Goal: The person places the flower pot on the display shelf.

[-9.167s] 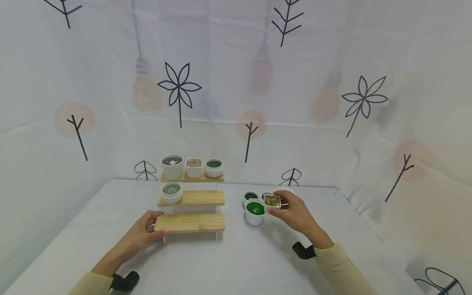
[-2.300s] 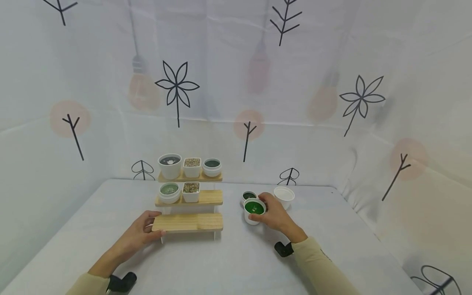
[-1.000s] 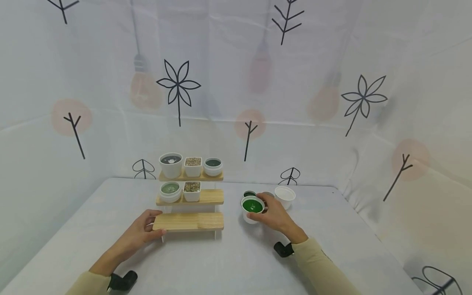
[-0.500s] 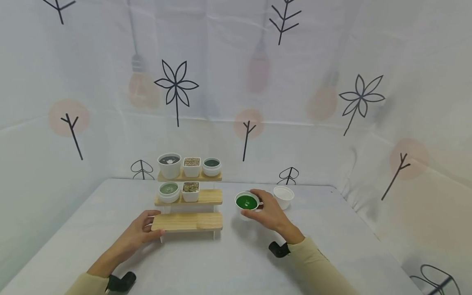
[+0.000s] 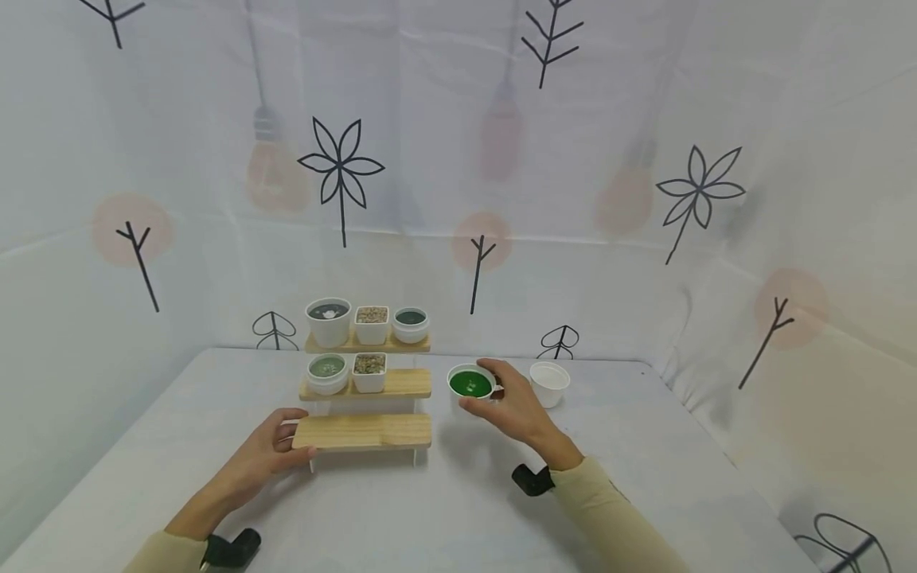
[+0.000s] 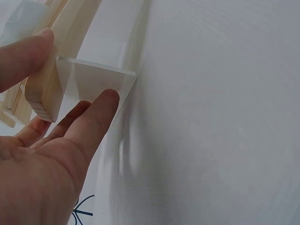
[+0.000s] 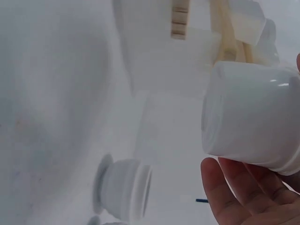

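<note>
My left hand [image 5: 261,458] holds the left end of the lowest step of a three-tier wooden stand [image 5: 358,430]. In the left wrist view, the thumb lies on the board [image 6: 44,96] and the fingers reach under it, near a clear leg panel [image 6: 96,79]. My right hand [image 5: 519,404] grips a round white pot with bright green filling [image 5: 470,383] by its right side. It hangs above the table, right of the middle step. In the right wrist view, the pot's smooth white side [image 7: 255,115] shows, with fingers below it. The lowest step bears nothing.
The top step bears a grey-filled pot [image 5: 329,322], a square grain pot [image 5: 372,326] and a dark-green pot [image 5: 411,326]. A pale-green pot [image 5: 327,374] and another square pot [image 5: 369,372] stand on the middle step. Right stands a white cup [image 5: 549,383]; a small pot [image 7: 123,190] sits lower.
The square grain pot, earlier in my right hand, now stands on the middle step. My right hand then grasped the green-filled pot, lifted it and moved it left. My left hand stays put.
</note>
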Demonstrator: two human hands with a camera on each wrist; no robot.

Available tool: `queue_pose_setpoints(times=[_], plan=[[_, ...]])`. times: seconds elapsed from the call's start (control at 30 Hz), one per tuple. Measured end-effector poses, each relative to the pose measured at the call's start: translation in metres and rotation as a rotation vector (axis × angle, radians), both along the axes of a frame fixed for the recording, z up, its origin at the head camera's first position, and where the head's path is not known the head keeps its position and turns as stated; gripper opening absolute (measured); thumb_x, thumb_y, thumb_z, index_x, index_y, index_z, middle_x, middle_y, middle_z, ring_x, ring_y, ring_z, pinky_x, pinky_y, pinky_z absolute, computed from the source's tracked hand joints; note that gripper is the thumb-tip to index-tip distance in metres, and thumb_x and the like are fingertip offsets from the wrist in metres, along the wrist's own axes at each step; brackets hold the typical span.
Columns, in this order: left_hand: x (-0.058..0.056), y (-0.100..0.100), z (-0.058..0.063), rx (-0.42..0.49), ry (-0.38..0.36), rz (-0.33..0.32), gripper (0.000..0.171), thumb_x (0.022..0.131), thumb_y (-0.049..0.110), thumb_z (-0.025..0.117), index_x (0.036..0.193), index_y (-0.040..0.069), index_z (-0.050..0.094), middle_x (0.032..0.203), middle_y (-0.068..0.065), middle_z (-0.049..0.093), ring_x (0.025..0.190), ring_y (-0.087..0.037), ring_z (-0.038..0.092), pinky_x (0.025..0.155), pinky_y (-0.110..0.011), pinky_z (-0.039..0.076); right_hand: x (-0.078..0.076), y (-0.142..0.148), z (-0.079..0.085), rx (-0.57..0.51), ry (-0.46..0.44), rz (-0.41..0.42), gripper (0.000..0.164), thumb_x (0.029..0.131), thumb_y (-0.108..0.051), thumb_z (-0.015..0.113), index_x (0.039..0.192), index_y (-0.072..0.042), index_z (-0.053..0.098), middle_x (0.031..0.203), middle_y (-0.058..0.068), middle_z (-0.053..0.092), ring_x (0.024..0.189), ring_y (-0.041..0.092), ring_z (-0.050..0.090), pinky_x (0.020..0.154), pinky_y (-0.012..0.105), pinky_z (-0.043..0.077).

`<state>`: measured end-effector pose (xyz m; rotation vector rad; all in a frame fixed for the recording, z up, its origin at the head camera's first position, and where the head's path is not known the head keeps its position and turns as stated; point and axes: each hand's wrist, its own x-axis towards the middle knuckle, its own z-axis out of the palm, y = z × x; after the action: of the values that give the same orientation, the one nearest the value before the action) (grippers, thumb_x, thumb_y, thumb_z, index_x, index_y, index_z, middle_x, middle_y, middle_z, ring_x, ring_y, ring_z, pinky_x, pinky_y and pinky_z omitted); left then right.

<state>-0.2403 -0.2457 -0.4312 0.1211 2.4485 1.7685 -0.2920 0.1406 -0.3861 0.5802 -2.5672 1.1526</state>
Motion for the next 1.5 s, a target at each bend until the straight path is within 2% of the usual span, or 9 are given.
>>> queue_pose_setpoints(times=[0.23, 0.57, 0.73, 1.0, 1.17, 1.5], plan=[[0.001, -0.001, -0.001, 0.016, -0.010, 0.001, 0.078, 0.081, 0.020, 0.076, 0.139, 0.000, 0.026, 0.140, -0.032, 0.039, 0.126, -0.041, 0.047, 0.095, -0.041, 0.049, -0.001, -0.015, 0.012, -0.047, 0.000, 0.030, 0.074, 0.077, -0.044, 0.075, 0.137, -0.011, 0.047, 0.121, 0.001, 0.057, 0.094, 0.012, 0.059, 0.081, 0.029, 0.054], [-0.001, -0.001, 0.000, 0.002, 0.012, -0.010, 0.077, 0.082, 0.022, 0.076, 0.138, 0.001, 0.028, 0.141, -0.032, 0.039, 0.127, -0.041, 0.046, 0.097, -0.042, 0.048, -0.008, -0.044, 0.025, -0.130, 0.019, 0.085, 0.075, 0.075, -0.042, 0.078, 0.134, -0.006, 0.049, 0.113, 0.002, 0.060, 0.092, 0.014, 0.060, 0.081, 0.034, 0.055], [0.000, 0.000, 0.000, 0.002, 0.014, -0.016, 0.077, 0.082, 0.022, 0.076, 0.138, 0.000, 0.027, 0.140, -0.032, 0.039, 0.126, -0.042, 0.046, 0.097, -0.042, 0.048, -0.015, -0.057, 0.025, -0.171, 0.019, 0.117, 0.075, 0.074, -0.039, 0.080, 0.132, -0.002, 0.049, 0.111, 0.003, 0.060, 0.091, 0.015, 0.061, 0.081, 0.036, 0.055], [-0.002, 0.000, -0.001, 0.014, 0.009, -0.012, 0.074, 0.083, 0.018, 0.074, 0.138, 0.000, 0.028, 0.140, -0.032, 0.039, 0.126, -0.042, 0.046, 0.097, -0.042, 0.048, -0.021, -0.070, 0.020, -0.181, 0.034, 0.119, 0.071, 0.073, -0.038, 0.081, 0.130, -0.007, 0.051, 0.110, 0.001, 0.060, 0.088, 0.013, 0.060, 0.076, 0.028, 0.054], [-0.003, -0.001, -0.002, 0.011, 0.009, -0.011, 0.074, 0.083, 0.018, 0.075, 0.137, 0.001, 0.028, 0.140, -0.032, 0.039, 0.126, -0.041, 0.046, 0.097, -0.042, 0.048, -0.022, -0.075, 0.018, -0.219, 0.039, 0.147, 0.071, 0.073, -0.036, 0.081, 0.130, -0.006, 0.052, 0.110, 0.004, 0.060, 0.088, 0.016, 0.061, 0.077, 0.037, 0.056], [-0.002, -0.001, -0.002, 0.010, 0.004, -0.017, 0.074, 0.083, 0.020, 0.074, 0.138, 0.001, 0.027, 0.141, -0.032, 0.038, 0.127, -0.041, 0.046, 0.097, -0.042, 0.048, -0.020, -0.079, 0.017, -0.199, 0.000, 0.163, 0.069, 0.076, -0.041, 0.079, 0.132, -0.011, 0.050, 0.113, 0.002, 0.059, 0.092, 0.016, 0.060, 0.082, 0.040, 0.055]])
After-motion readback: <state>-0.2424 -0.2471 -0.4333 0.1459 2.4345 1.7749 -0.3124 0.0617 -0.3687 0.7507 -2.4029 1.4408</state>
